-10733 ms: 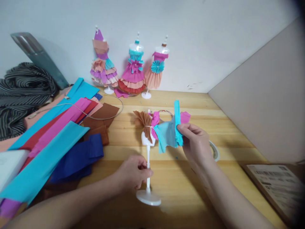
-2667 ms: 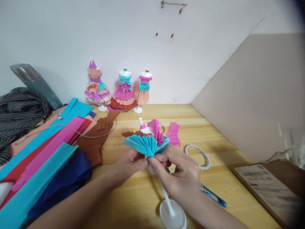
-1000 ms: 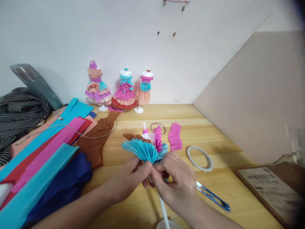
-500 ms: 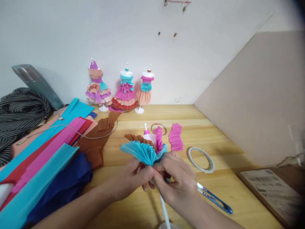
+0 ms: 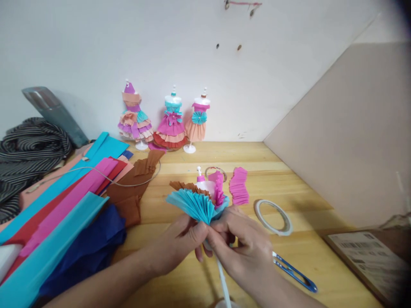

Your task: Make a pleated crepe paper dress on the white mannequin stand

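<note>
Turquoise pleated crepe paper fans up and left from between my two hands, its folds gathered to a point at the fingertips. My left hand pinches that gathered point between thumb and fingers. From the other side, my right hand pinches the same paper, thumb against the left thumb. Just behind the fan is a small white mannequin, tilted, with a pink band at its neck. Brown ruffled paper and pink ruffled paper lie against it. Its white pole runs down below my hands; the waist is hidden.
Several dressed mannequins, including a pink and turquoise one, stand along the wall. Crepe paper sheets and a striped cloth cover the left side. At right are a tape roll, blue thread snips, a pink strip and a cardboard box.
The whole view has shifted slightly, so everything sits a little farther right. Both hands keep the same pinch on the turquoise paper.
</note>
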`<state>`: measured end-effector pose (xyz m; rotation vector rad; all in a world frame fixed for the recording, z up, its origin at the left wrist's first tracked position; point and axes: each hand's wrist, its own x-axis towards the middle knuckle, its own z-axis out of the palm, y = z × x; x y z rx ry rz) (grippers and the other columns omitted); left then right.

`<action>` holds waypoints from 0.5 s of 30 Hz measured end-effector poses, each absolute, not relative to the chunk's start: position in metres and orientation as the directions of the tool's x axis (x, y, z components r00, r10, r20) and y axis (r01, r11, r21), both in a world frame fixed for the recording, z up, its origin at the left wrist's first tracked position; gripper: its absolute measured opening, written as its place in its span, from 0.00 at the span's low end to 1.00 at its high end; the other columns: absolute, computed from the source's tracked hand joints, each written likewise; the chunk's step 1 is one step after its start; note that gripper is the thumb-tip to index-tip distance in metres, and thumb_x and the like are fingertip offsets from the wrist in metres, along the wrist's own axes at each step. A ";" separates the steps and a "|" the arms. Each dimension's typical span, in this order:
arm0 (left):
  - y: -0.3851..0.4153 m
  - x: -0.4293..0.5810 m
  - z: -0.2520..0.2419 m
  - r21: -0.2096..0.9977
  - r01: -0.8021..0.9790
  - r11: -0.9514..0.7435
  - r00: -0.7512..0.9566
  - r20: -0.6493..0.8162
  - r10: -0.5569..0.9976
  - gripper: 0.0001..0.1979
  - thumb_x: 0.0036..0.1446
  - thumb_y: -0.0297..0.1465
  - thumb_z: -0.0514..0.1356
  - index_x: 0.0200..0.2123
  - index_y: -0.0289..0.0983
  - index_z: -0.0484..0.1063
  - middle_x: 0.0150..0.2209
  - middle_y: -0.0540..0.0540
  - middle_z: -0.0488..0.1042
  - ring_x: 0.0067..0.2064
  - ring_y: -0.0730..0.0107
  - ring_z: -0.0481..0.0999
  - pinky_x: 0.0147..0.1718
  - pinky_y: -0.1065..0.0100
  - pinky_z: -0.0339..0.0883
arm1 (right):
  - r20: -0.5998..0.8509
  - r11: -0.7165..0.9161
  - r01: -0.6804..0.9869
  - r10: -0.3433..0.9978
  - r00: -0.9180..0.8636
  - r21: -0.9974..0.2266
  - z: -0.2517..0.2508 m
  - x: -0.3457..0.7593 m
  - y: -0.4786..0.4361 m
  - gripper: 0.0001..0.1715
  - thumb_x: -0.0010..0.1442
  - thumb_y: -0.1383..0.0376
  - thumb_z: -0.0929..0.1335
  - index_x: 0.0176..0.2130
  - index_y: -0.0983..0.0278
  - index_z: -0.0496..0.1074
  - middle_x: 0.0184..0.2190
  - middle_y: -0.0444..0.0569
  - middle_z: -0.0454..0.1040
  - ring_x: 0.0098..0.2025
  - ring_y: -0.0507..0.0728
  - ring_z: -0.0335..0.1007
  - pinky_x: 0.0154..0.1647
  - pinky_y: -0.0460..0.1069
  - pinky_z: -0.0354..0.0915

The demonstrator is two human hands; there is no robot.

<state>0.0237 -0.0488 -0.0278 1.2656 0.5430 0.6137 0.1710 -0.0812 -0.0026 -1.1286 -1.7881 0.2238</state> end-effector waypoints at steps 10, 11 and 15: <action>-0.042 0.023 -0.035 0.947 -0.167 0.273 0.739 -0.062 0.671 0.26 0.53 0.52 0.59 0.41 0.34 0.65 0.32 0.45 0.72 0.29 0.72 0.74 0.25 0.74 0.68 | 0.088 0.089 -0.135 0.996 0.016 -0.987 0.003 0.186 -0.077 0.17 0.53 0.59 0.73 0.21 0.63 0.66 0.14 0.42 0.69 0.13 0.49 0.62 0.14 0.44 0.57; -0.041 0.023 -0.034 0.948 -0.156 0.277 0.730 -0.078 0.679 0.26 0.52 0.52 0.59 0.40 0.34 0.65 0.32 0.44 0.72 0.29 0.73 0.74 0.24 0.74 0.67 | 0.064 0.070 -0.191 0.997 0.038 -0.979 0.006 0.188 -0.076 0.18 0.51 0.58 0.74 0.20 0.63 0.66 0.14 0.42 0.69 0.13 0.48 0.60 0.13 0.43 0.55; -0.040 0.024 -0.032 0.949 -0.134 0.286 0.711 -0.109 0.695 0.27 0.49 0.53 0.61 0.37 0.33 0.65 0.33 0.43 0.73 0.28 0.72 0.75 0.24 0.73 0.67 | 0.030 0.067 -0.327 0.993 0.115 -0.943 0.014 0.198 -0.072 0.21 0.48 0.56 0.75 0.19 0.63 0.63 0.12 0.38 0.58 0.12 0.46 0.49 0.11 0.43 0.48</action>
